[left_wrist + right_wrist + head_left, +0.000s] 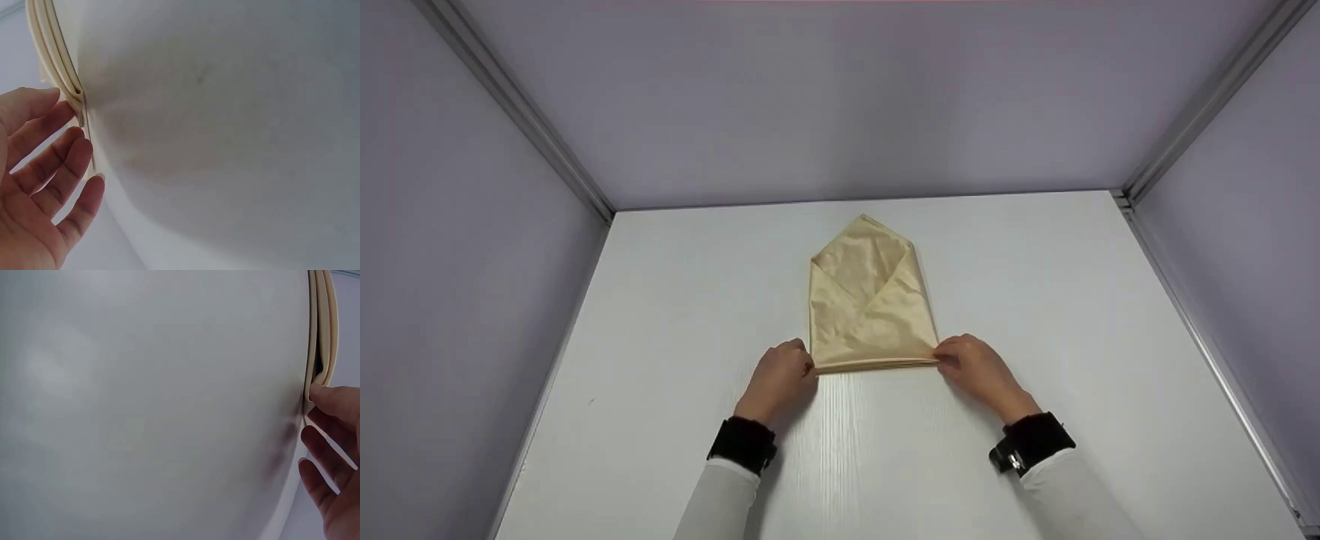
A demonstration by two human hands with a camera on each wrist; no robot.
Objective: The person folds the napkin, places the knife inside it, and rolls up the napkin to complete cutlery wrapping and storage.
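Gold folded cloth (871, 300) on white table (660, 315), left hand (778, 379) and right hand (976, 366) pinching its near corners, forearms angled inward.

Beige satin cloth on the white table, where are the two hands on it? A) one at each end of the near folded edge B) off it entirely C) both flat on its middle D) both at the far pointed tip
A: the left hand and right hand sit at opposite ends of the near folded edge of the beige satin cloth, fingers at its corners on the white table.
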